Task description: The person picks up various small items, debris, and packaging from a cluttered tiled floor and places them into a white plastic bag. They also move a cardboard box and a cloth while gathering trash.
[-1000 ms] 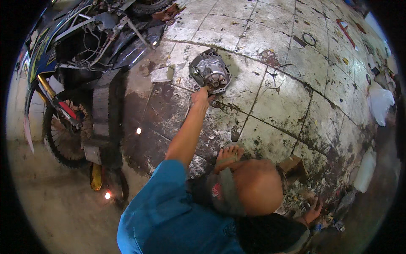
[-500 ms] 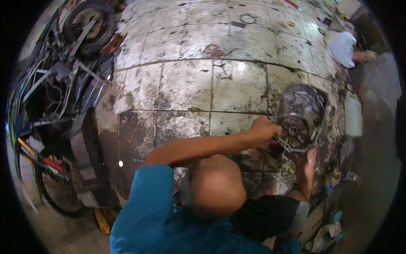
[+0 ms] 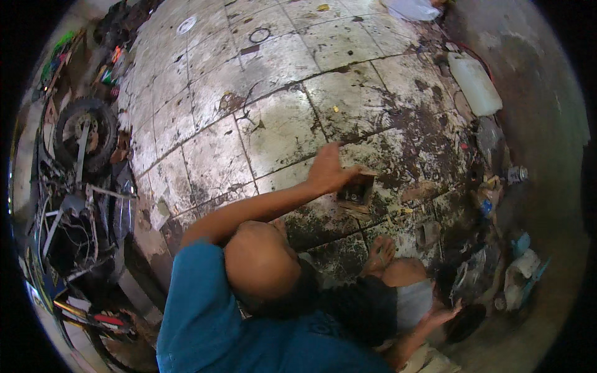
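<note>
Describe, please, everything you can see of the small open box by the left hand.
The small open box is squarish, with worn tan walls that look like cardboard and a dark interior; any contents are too dim to identify. It opens up toward the camera, appears to rest on the stained tiled floor, and lies ahead of a bare foot. The left hand overlaps its upper-left corner; whether it grips the box cannot be told.

Adds up to two hands, one small box, one whitish jug, one white bag, one white disc.
</note>
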`<state>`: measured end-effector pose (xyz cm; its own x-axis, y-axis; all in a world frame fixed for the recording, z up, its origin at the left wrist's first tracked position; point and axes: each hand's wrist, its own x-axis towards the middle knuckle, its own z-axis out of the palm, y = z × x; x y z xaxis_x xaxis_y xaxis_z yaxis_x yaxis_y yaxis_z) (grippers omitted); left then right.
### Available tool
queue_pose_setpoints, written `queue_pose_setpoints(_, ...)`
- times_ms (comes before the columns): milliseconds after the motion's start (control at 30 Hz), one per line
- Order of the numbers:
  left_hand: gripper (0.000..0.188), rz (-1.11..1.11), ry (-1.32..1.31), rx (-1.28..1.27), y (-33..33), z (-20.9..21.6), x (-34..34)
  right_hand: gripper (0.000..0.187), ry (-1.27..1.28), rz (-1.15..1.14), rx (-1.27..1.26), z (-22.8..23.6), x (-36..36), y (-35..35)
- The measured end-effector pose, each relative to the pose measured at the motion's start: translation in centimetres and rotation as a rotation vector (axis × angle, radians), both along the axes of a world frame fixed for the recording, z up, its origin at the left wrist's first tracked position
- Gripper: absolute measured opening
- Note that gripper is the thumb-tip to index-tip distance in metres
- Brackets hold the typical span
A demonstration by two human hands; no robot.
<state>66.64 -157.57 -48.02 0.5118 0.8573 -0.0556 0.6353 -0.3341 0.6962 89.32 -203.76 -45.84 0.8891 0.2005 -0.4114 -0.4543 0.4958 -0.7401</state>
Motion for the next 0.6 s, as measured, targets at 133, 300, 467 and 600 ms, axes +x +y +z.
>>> queue_pose_setpoints(133,0.097,0.024,0.271,-0.391,-0.2,-4.4,-1.9,0.079,0.091,-0.212,-0.089,-1.8,1.6,-5.4)
queue_pose_setpoints(300,0.06,0.017,0.292,-0.514,-0.9,-4.1,-2.2,0.079,0.233,-0.4,-0.184,-3.1,2.8,-7.6)
queue_pose_setpoints(467,0.043,-0.105,0.039,-0.494,-1.1,-6.5,-0.8,0.066,0.024,-0.194,0.045,-9.8,8.7,-27.8)
queue_pose_setpoints(600,0.028,0.0,0.001,-0.405,1.1,-8.1,-7.9,0.071,0.114,-0.568,-0.07,-12.3,5.5,-21.3)
